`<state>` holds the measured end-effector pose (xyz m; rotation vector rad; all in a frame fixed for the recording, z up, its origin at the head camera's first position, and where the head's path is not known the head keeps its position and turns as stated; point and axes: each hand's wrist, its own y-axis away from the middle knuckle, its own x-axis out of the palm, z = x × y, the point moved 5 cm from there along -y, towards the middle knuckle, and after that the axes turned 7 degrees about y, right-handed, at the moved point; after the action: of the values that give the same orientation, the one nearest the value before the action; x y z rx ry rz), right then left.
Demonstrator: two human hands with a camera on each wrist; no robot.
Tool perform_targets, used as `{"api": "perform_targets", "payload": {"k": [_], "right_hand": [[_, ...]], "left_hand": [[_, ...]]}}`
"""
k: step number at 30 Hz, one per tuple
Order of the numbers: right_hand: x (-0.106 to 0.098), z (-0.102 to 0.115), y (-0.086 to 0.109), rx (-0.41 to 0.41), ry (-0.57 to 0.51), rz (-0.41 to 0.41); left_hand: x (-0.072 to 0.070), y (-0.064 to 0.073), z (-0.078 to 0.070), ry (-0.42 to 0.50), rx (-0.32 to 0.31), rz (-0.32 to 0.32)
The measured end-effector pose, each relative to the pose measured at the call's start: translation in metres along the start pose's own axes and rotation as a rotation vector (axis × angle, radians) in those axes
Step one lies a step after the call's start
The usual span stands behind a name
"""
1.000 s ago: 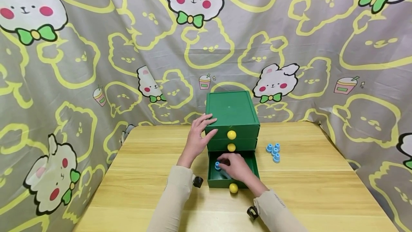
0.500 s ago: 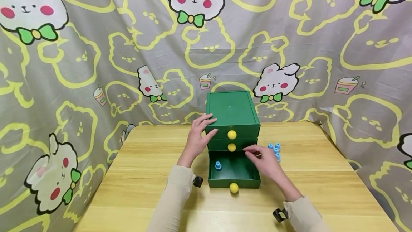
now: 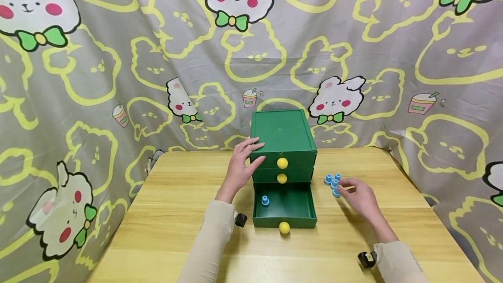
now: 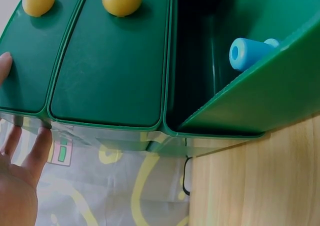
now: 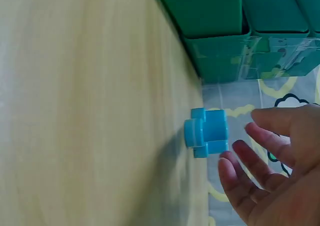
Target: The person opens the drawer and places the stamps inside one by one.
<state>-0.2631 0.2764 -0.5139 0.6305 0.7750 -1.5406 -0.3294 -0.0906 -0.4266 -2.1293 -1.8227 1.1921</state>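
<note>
My left hand (image 3: 239, 170) rests against the upper left corner of a green drawer cabinet (image 3: 280, 131), thumb on its front. In the left wrist view its fingers lie straight along the cabinet's side. The bottom drawer (image 3: 292, 204) is pulled out; one small blue piece (image 4: 247, 53), flared at the base with a hole in its tip, stands in its left part. To the cabinet's right, my right hand (image 3: 360, 198) hovers at a cluster of several similar blue pieces (image 3: 328, 180). From the right wrist, its spread fingers show a gap to these blue pieces (image 5: 212, 128).
Yellow ball knobs (image 3: 282, 163) stick out from the drawer fronts; the upper drawers are closed. Everything stands on a light wooden table (image 3: 177, 213). A grey patterned curtain (image 3: 220, 64) hangs behind and on both sides.
My right hand has come out of the drawer and moved right to the blue cluster, leaving one blue piece standing in the drawer. The left hand has stayed on the cabinet.
</note>
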Motion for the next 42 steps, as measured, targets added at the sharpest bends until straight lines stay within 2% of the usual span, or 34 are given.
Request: {"api": "perform_targets", "payload": {"k": [4,19,33,42], "right_hand": [[0.007,-0.005,-0.001,0.028,-0.006,0.045],[0.017,-0.012,-0.004,0.089,-0.015,0.011],[0.006,0.005,-0.001,0.039,0.012,-0.073],[0.005,0.028,0.002,0.027,-0.057,-0.059]], "left_hand": [[-0.001,0.0,0.0,0.002,0.005,-0.003],[0.001,0.001,0.001,0.008,0.004,-0.004],[-0.001,0.001,0.001,0.014,0.007,-0.001],[-0.002,0.001,0.002,0.013,0.019,-0.004]]}}
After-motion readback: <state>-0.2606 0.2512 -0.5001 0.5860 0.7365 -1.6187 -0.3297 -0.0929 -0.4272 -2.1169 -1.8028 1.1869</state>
